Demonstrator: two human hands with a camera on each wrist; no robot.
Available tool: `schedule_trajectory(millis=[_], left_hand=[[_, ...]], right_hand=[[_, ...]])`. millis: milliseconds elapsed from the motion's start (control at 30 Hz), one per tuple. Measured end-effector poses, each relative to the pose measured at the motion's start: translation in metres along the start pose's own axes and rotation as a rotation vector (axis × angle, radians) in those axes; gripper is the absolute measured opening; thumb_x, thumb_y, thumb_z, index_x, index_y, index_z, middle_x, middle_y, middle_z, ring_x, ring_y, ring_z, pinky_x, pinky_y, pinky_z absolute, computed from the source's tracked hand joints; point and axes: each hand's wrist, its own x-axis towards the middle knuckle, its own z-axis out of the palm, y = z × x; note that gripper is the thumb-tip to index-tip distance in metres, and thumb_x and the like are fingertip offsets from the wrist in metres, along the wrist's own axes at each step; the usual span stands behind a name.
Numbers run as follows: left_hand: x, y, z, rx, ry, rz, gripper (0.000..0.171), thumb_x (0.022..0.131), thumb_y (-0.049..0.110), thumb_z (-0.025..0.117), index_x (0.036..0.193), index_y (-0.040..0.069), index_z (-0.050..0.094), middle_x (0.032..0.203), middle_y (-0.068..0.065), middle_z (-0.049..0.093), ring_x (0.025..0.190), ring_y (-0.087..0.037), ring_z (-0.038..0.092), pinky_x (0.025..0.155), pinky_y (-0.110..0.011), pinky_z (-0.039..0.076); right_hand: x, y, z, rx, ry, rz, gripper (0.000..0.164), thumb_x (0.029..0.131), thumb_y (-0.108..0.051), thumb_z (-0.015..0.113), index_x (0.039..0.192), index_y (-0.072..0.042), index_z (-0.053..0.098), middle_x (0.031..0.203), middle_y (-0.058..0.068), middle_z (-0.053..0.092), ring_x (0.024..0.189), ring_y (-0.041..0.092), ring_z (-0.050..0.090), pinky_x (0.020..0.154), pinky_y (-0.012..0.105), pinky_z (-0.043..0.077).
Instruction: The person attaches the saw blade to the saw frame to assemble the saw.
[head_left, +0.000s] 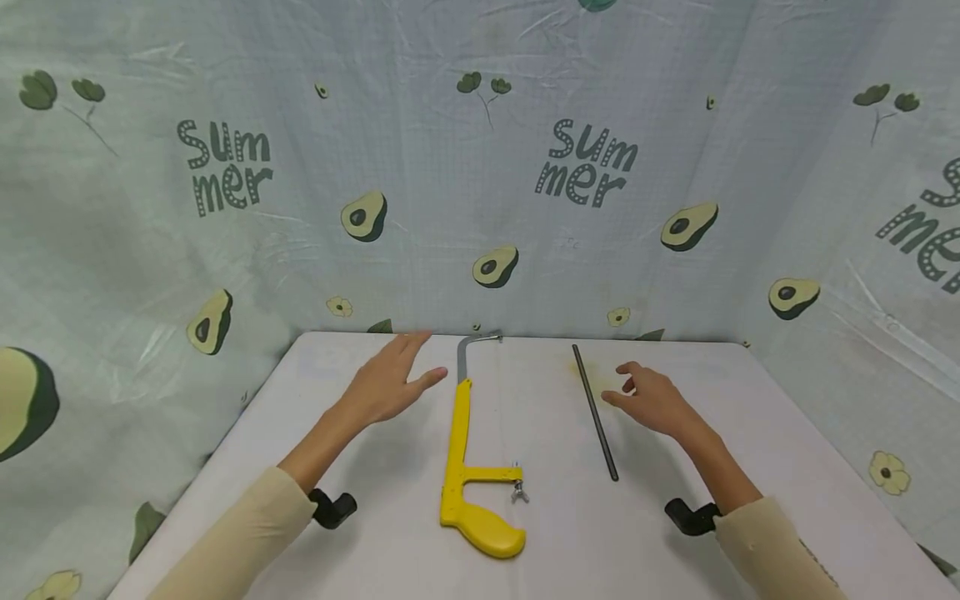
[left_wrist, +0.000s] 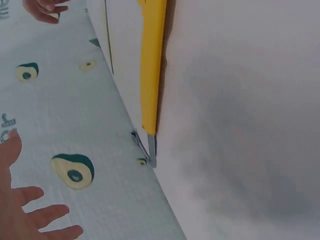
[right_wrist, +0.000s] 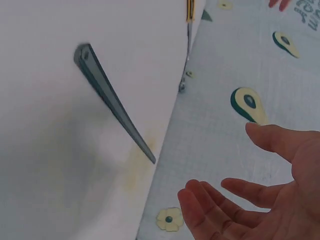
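On the white table point(head_left: 555, 542), a yellow saw frame point(head_left: 455, 450) lies mid-table, handle point(head_left: 491, 531) near, metal arm point(head_left: 462, 360) far; a dark strip point(head_left: 595, 411) lies to its right. The left hand point(head_left: 386, 385) hovers left of the frame, released, fingers extended; the right hand point(head_left: 651, 402) hovers right of the strip, released, fingers loosely bent.

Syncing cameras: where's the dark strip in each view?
Head: dark strip right of centre, just left of the right hand.
Left wrist: dark strip upper left, thin, reaching the top edge.
Right wrist: dark strip left of centre, slanting down rightward.
Shared landmark: yellow saw.
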Motion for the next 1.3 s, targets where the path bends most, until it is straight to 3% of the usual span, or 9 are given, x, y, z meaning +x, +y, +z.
schedule_trajectory(millis=[200, 400, 600, 800, 1000, 1300], left_hand=[[-0.017, 0.034, 0.023, -0.12, -0.111, 0.054, 0.07, 0.102, 0.051, 0.06, 0.157, 0.013, 0.041, 0.154, -0.016, 0.052, 0.141, -0.037, 0.051, 0.113, -0.058, 0.042], [-0.023, 0.055, 0.046, -0.227, -0.278, 0.161, 0.051, 0.097, 0.037, 0.072, 0.137, 0.008, 0.062, 0.128, -0.012, 0.069, 0.117, -0.03, 0.064, 0.101, -0.047, 0.052], [-0.022, 0.066, 0.063, -0.285, -0.417, 0.232, 0.045, 0.094, 0.031, 0.076, 0.131, 0.006, 0.066, 0.121, -0.009, 0.071, 0.112, -0.025, 0.066, 0.096, -0.039, 0.055], [-0.02, 0.07, 0.071, -0.301, -0.544, 0.236, 0.041, 0.089, 0.026, 0.082, 0.125, 0.012, 0.069, 0.118, 0.0, 0.068, 0.11, -0.017, 0.063, 0.097, -0.032, 0.052], [-0.024, 0.072, 0.078, -0.208, -0.552, 0.215, 0.036, 0.086, 0.019, 0.084, 0.12, 0.015, 0.071, 0.106, 0.006, 0.062, 0.094, -0.007, 0.055, 0.089, -0.025, 0.051], [-0.024, 0.076, 0.079, -0.132, -0.533, 0.177, 0.024, 0.09, 0.0, 0.074, 0.11, 0.014, 0.072, 0.098, 0.005, 0.062, 0.085, -0.009, 0.052, 0.083, -0.023, 0.05]], right_hand=[[-0.004, 0.007, 0.026, 0.134, -0.06, 0.076, 0.067, 0.098, -0.032, 0.069, 0.145, 0.008, 0.044, 0.121, 0.029, 0.063, 0.083, 0.029, 0.072, 0.073, 0.041, 0.059], [-0.001, 0.013, 0.039, 0.144, -0.096, 0.179, 0.064, 0.093, -0.028, 0.074, 0.139, 0.009, 0.049, 0.124, 0.03, 0.063, 0.082, 0.025, 0.07, 0.076, 0.04, 0.058], [0.001, 0.015, 0.042, 0.122, -0.076, 0.225, 0.059, 0.088, -0.02, 0.08, 0.131, 0.01, 0.054, 0.117, 0.029, 0.065, 0.075, 0.021, 0.067, 0.071, 0.037, 0.057], [0.005, 0.012, 0.048, 0.121, -0.066, 0.215, 0.06, 0.081, -0.012, 0.084, 0.129, 0.012, 0.057, 0.112, 0.028, 0.067, 0.066, 0.018, 0.069, 0.065, 0.034, 0.056], [0.005, 0.01, 0.053, 0.118, -0.058, 0.236, 0.056, 0.08, -0.006, 0.084, 0.126, 0.013, 0.058, 0.106, 0.027, 0.069, 0.064, 0.018, 0.071, 0.067, 0.035, 0.057], [0.005, 0.009, 0.055, 0.209, -0.072, 0.214, 0.043, 0.081, 0.002, 0.079, 0.119, 0.013, 0.061, 0.1, 0.024, 0.068, 0.068, 0.019, 0.068, 0.065, 0.033, 0.058]])
